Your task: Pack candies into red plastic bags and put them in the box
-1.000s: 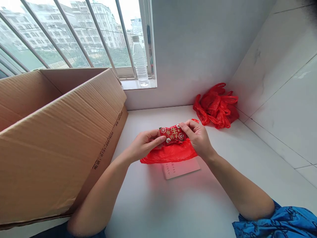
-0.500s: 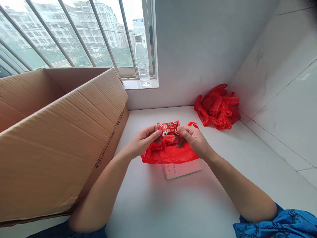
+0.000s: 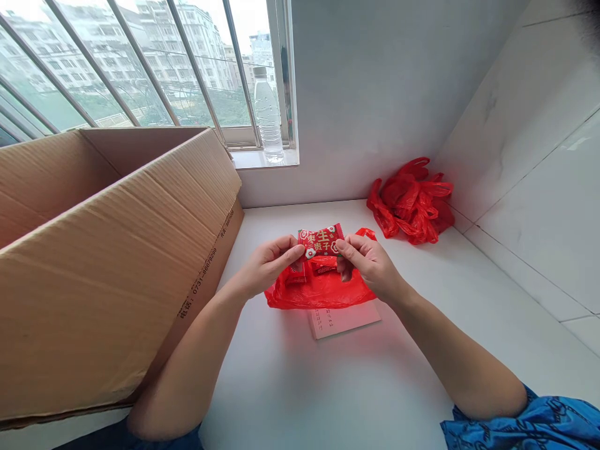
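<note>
Between my two hands is a small red snack packet (image 3: 321, 242) with gold Chinese characters and white flower prints, its printed face toward me. My left hand (image 3: 272, 262) pinches its left end between thumb and fingers. At the right end, my right hand (image 3: 368, 259) grips it the same way. Directly below lies a red plastic bag (image 3: 323, 295), spread open, with more red packets (image 3: 299, 273) in it. Part of the bag rests over a pale booklet or box (image 3: 347, 320) with dark writing; which of the two I cannot tell.
A large open cardboard box (image 3: 117, 269) stands on the left beside my forearm. A crumpled red plastic bag (image 3: 412, 201) lies at the back right against the wall. On the window sill stands a clear water bottle (image 3: 269, 119). The white table (image 3: 290, 394) runs beneath everything.
The packet has been raised slightly and tilted, so its face shows larger and flatter. Both hands keep their hold at its ends; the fingers of my right hand have shifted a little.
</note>
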The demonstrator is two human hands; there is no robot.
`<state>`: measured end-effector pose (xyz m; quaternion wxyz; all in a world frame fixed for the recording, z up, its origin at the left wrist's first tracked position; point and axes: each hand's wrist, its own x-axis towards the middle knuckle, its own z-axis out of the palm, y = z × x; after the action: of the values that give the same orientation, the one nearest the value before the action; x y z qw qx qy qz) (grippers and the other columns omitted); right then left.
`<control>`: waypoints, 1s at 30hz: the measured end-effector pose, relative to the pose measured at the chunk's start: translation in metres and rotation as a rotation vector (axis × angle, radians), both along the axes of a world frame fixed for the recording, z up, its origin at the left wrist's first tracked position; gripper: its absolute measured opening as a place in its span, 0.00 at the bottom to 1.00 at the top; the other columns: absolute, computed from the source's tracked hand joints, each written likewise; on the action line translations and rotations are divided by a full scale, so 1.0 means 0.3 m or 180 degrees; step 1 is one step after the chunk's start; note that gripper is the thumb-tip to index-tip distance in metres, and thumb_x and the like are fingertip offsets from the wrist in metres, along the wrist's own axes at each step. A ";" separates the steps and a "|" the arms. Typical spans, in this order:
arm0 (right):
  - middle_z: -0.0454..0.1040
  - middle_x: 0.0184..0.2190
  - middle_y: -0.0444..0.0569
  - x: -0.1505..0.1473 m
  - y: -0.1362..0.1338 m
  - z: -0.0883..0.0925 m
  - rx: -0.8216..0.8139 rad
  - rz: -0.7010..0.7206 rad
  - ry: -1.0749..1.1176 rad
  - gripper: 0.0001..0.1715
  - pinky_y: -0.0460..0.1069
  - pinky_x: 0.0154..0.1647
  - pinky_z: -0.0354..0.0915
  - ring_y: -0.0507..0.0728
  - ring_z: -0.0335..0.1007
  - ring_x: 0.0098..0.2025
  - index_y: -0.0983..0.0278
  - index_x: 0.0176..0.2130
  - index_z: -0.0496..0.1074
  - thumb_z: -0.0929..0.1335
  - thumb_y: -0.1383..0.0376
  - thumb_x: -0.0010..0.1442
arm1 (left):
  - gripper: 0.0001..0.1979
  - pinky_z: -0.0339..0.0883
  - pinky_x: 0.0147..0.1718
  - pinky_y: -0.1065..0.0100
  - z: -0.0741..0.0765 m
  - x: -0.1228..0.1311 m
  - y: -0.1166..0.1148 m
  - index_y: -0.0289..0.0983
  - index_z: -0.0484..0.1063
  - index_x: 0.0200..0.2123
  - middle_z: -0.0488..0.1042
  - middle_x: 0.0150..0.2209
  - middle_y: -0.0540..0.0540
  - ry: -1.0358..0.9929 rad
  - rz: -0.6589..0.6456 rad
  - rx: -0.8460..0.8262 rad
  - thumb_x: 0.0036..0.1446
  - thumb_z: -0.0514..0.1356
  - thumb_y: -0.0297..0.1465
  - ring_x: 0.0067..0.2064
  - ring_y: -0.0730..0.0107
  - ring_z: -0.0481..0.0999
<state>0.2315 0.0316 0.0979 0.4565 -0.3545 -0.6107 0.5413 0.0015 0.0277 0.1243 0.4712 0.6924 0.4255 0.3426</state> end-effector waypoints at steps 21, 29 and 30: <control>0.76 0.29 0.44 0.001 0.009 -0.015 0.0654 -0.0610 -0.0061 0.16 0.48 0.32 0.70 0.53 0.72 0.30 0.60 0.36 0.72 0.70 0.51 0.63 | 0.15 0.59 0.28 0.73 0.015 0.031 -0.034 0.37 0.68 0.31 0.70 0.29 0.51 0.0727 0.0097 0.0939 0.67 0.56 0.39 0.30 0.75 0.67; 0.75 0.30 0.43 -0.003 0.003 -0.017 0.0864 -0.0600 -0.0287 0.13 0.48 0.34 0.69 0.53 0.73 0.32 0.60 0.35 0.72 0.69 0.53 0.65 | 0.11 0.67 0.31 0.72 0.004 0.036 -0.028 0.37 0.72 0.34 0.76 0.31 0.50 0.0456 0.0592 0.1092 0.64 0.61 0.39 0.32 0.73 0.74; 0.75 0.29 0.43 -0.002 0.004 -0.017 0.0907 -0.0634 -0.0323 0.13 0.48 0.34 0.69 0.53 0.73 0.32 0.60 0.34 0.72 0.69 0.54 0.65 | 0.11 0.67 0.31 0.72 0.003 0.034 -0.027 0.37 0.71 0.33 0.76 0.31 0.50 0.0456 0.0582 0.1118 0.64 0.61 0.38 0.32 0.73 0.74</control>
<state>0.2310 0.0329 0.0929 0.5221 -0.3719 -0.6653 0.3827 0.0118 0.0196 0.1251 0.2788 0.7450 0.4528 0.4027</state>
